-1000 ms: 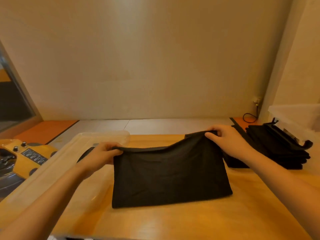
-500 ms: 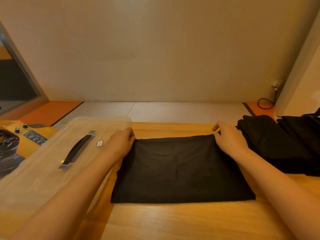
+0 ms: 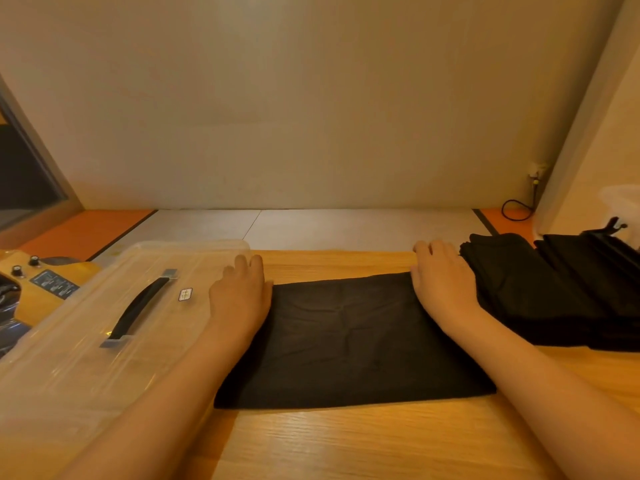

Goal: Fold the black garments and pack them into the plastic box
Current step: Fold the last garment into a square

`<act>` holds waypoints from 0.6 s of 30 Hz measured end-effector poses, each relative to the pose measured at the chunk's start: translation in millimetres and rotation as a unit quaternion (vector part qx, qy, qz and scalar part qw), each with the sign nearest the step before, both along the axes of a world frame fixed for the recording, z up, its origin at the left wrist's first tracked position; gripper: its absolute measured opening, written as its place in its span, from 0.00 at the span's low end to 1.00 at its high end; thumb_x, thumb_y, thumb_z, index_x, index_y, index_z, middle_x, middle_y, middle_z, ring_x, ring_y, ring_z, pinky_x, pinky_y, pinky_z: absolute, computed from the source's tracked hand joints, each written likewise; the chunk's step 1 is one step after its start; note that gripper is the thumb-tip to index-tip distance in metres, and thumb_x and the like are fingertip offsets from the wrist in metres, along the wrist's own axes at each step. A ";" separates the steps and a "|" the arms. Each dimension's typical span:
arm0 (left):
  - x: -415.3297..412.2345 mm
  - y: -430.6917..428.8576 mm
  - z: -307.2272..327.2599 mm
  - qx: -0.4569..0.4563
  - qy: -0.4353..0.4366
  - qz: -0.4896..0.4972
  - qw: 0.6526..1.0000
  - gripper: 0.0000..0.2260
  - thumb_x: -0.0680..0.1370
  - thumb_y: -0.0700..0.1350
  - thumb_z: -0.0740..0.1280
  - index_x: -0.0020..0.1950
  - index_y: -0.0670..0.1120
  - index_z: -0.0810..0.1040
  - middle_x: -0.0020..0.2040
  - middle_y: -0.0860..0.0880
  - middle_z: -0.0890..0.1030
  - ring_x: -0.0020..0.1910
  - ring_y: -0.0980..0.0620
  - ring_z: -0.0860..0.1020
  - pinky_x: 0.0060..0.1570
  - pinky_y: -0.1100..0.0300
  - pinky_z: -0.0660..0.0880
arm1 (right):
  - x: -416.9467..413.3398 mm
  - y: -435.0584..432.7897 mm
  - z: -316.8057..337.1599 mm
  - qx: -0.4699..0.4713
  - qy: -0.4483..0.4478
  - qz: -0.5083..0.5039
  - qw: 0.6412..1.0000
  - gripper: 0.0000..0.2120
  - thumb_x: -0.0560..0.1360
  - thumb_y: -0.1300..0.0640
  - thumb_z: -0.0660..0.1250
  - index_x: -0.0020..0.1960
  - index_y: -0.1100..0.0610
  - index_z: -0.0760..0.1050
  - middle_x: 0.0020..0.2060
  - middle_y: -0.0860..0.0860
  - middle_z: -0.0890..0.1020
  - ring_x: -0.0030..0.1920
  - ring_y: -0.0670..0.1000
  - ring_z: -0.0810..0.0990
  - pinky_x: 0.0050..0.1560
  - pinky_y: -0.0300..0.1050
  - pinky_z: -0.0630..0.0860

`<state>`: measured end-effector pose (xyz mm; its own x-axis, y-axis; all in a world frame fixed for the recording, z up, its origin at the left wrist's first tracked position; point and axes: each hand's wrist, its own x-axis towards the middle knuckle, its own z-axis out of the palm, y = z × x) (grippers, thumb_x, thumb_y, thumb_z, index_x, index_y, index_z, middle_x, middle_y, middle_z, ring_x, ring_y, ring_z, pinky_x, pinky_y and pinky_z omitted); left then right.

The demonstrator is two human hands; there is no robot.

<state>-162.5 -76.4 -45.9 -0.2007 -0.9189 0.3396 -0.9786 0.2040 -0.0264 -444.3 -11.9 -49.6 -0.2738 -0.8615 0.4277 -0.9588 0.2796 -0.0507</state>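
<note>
A folded black garment (image 3: 349,341) lies flat on the wooden table (image 3: 346,441) in front of me. My left hand (image 3: 240,294) lies flat on its far left corner, fingers straight. My right hand (image 3: 441,280) lies flat on its far right corner, fingers straight too. A clear plastic box lid (image 3: 104,327) with a black handle (image 3: 138,308) sits on the table at the left, touching my left forearm. A pile of black garments (image 3: 554,289) rests at the right, beside my right hand.
A yellow device with black knobs (image 3: 41,282) stands at the far left behind the lid. A black cable (image 3: 516,209) hangs from a wall socket at the back right. A pale wall closes off the back.
Both hands lowered the garment's lifted far edge to the table, released their pinch and now lie flat on its far corners. The view tilted and shifted, showing more of the lid.
</note>
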 end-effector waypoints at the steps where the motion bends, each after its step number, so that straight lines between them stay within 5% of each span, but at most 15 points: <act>1: -7.4 7.9 2.0 -0.011 0.012 -0.024 1.000 0.18 0.81 0.52 0.58 0.66 0.43 0.68 0.61 0.42 0.73 0.56 0.43 0.73 0.44 0.53 0.70 | 10.0 3.3 3.4 -0.024 -0.004 0.029 0.999 0.13 0.80 0.56 0.59 0.63 0.58 0.72 0.57 0.54 0.75 0.56 0.55 0.73 0.50 0.47 0.72; 3: -26.3 26.5 1.6 0.046 0.046 -0.095 0.993 0.24 0.81 0.56 0.55 0.74 0.46 0.62 0.73 0.44 0.65 0.71 0.44 0.64 0.65 0.50 0.64 | 39.8 10.3 6.5 0.002 -0.051 0.114 0.992 0.18 0.81 0.51 0.56 0.68 0.55 0.69 0.65 0.53 0.72 0.66 0.54 0.68 0.65 0.49 0.65; 5: -42.5 39.6 -7.0 0.127 0.040 -0.146 0.980 0.27 0.82 0.58 0.51 0.79 0.50 0.51 0.79 0.49 0.52 0.78 0.50 0.50 0.75 0.51 0.49 | 69.6 12.4 -2.6 0.100 -0.070 0.187 0.975 0.23 0.82 0.47 0.51 0.76 0.51 0.58 0.75 0.50 0.60 0.76 0.51 0.55 0.74 0.49 0.51; 8: -44.5 41.3 -24.7 0.184 0.018 -0.154 0.970 0.26 0.82 0.59 0.46 0.79 0.53 0.45 0.79 0.53 0.45 0.77 0.56 0.42 0.75 0.54 0.41 | 81.7 7.1 -18.9 0.224 -0.074 0.200 0.951 0.24 0.83 0.44 0.43 0.78 0.46 0.47 0.78 0.46 0.48 0.77 0.47 0.42 0.76 0.49 0.40; 18: -0.5 25.5 -26.5 0.203 0.035 -0.112 0.972 0.27 0.80 0.64 0.45 0.78 0.59 0.47 0.79 0.55 0.46 0.77 0.57 0.42 0.76 0.51 0.41 | 36.1 9.5 -15.1 0.266 -0.076 0.126 0.953 0.26 0.81 0.38 0.41 0.77 0.41 0.43 0.78 0.46 0.44 0.77 0.48 0.39 0.76 0.53 0.39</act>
<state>-163.0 -50.9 -72.4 -0.4004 -0.9161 -0.0220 -0.9051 0.3916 0.1657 -408.2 -2.4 -64.7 -0.0539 -0.9917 -0.1169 -0.9917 0.0668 -0.1095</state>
